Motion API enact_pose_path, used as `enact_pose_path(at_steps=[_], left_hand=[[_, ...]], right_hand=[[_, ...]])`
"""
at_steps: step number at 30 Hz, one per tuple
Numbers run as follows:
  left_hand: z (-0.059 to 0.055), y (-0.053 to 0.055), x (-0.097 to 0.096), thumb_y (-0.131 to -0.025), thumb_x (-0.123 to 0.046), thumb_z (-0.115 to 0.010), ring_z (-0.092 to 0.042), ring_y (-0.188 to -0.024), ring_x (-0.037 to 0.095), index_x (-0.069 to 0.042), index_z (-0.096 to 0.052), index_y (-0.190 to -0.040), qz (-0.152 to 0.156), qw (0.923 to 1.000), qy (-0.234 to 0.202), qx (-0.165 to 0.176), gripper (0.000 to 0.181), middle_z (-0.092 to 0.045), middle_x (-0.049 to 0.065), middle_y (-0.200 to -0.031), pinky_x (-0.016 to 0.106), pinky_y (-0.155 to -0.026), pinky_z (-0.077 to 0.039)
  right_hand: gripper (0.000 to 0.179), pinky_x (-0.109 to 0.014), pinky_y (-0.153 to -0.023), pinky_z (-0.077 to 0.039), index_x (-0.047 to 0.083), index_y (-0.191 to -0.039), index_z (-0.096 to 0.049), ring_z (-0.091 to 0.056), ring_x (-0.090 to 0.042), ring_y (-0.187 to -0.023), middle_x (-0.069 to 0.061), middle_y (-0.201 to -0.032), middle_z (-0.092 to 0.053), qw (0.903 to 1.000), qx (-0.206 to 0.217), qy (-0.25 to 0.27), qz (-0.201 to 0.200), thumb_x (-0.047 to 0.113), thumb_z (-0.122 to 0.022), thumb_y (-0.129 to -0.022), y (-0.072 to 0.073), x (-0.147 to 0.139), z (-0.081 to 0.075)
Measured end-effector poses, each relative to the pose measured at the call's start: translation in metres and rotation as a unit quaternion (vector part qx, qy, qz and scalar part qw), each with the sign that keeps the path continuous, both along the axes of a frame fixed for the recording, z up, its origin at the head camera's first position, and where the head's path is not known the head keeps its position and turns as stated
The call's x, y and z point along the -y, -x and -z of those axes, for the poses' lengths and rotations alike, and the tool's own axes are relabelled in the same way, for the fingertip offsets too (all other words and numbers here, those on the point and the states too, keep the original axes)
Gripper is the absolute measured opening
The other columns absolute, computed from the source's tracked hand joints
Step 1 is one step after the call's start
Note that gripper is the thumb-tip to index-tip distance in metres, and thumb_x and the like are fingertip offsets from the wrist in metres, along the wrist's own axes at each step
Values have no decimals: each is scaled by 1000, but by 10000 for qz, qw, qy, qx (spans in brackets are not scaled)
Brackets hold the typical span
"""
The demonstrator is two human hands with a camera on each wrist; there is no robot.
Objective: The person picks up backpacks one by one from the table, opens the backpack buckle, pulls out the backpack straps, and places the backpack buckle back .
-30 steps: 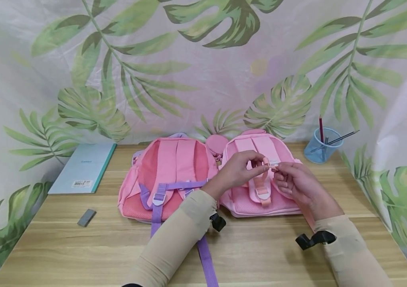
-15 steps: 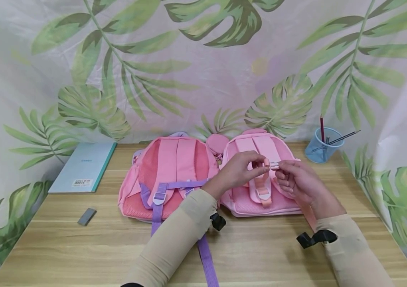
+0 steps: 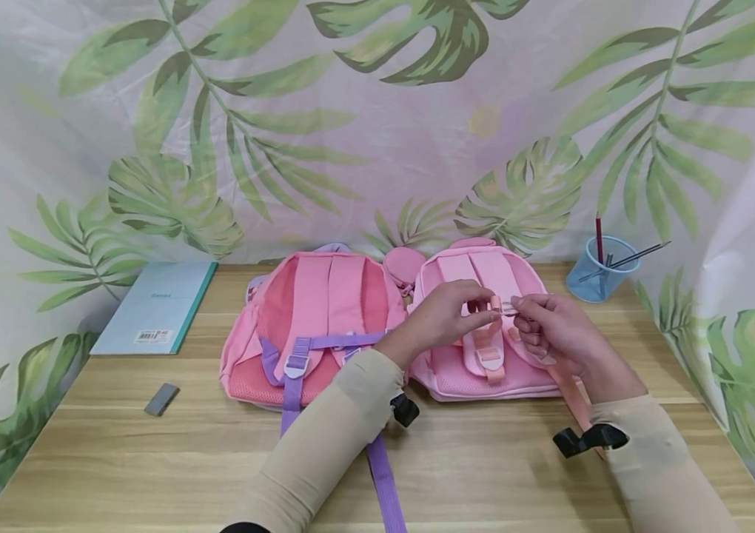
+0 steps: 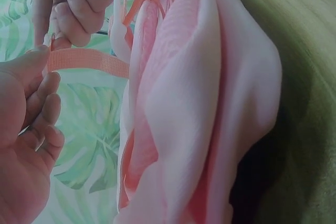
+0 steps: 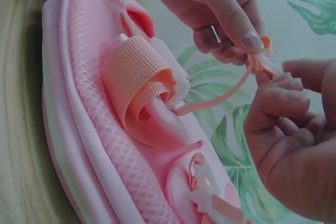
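Observation:
The pink backpack [image 3: 437,374] on the right lies with its straps facing up. Over it, my left hand [image 3: 451,314] pinches the end of a peach webbing strap [image 4: 89,60] between thumb and fingers. A small white plastic strap buckle [image 3: 508,309] sits at that end, and my right hand [image 3: 560,329] pinches its other side between thumb and forefinger. In the right wrist view the peach strap [image 5: 218,100] runs slack from the backpack up to both hands. Fingertips partly hide the buckle. Another peach strap [image 3: 574,403] hangs under the right hand toward the table.
A second pink backpack [image 3: 311,296] with purple straps [image 3: 386,481] lies to the left. Farther left are a light blue notebook [image 3: 151,307] and a grey eraser [image 3: 161,399]. A blue mesh pencil cup [image 3: 602,277] stands at the back right of the wooden table [image 3: 471,466].
My right hand has shifted slightly right, and the white buckle has turned between the fingers. The left hand keeps its pinch in nearly the same place.

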State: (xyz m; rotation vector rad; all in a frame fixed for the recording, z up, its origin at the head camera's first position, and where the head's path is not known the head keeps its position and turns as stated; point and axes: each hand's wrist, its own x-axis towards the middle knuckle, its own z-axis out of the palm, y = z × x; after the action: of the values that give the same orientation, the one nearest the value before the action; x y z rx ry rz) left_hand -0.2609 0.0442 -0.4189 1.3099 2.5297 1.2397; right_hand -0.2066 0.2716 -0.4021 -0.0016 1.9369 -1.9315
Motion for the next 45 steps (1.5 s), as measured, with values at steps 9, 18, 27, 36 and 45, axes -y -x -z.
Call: enact_pose_path(at_steps=[9,18,27,36,45], left_hand=[[3,-1,-6,-100,-21,-79,-57,-87,12,-6,-74,-118,-249,9969,-65,748,24,-67,4,-96,23,-78,-50],[16,-2,-14,-99,-27,-81,-57,-83,6,-9,-77,-118,-468,9887,1063,952,27,-67,-3,-90,19,-79,-48],[24,-3,-15,-98,-22,-82,-57,-82,5,-11,-81,-104,-584,9889,1094,813,13,-70,-4,-86,19,-81,-46],[27,-4,-15,-99,-25,-81,-54,-75,6,-11,-80,-99,-654,9870,1227,805,14,-63,-6,-79,19,-73,-44],[31,-6,-15,-100,-23,-80,-52,-72,6,-9,-81,-101,-642,9862,1199,946,14,-62,-6,-77,19,-69,-42]], right_hand=[[34,-20,-48,-35,13,-82,-58,-41,-7,-51,4,-68,-46,9985,-98,-444,306,22,-52,-114,1,3,-6],[31,-18,-47,-36,13,-85,-61,-42,-7,-51,5,-67,-46,9991,-45,-5,413,18,-51,-114,0,4,-5],[31,-19,-46,-34,12,-87,-64,-41,-7,-53,5,-68,-46,9985,-88,394,359,14,-49,-114,-1,3,-4],[35,-23,-48,-25,14,-88,-66,-37,-9,-53,6,-69,-48,9941,-298,990,324,13,-45,-116,-4,3,-4],[34,-28,-51,-17,10,-91,-70,-28,-14,-53,6,-68,-49,9877,-608,1400,343,14,-47,-116,-8,-2,-8]])
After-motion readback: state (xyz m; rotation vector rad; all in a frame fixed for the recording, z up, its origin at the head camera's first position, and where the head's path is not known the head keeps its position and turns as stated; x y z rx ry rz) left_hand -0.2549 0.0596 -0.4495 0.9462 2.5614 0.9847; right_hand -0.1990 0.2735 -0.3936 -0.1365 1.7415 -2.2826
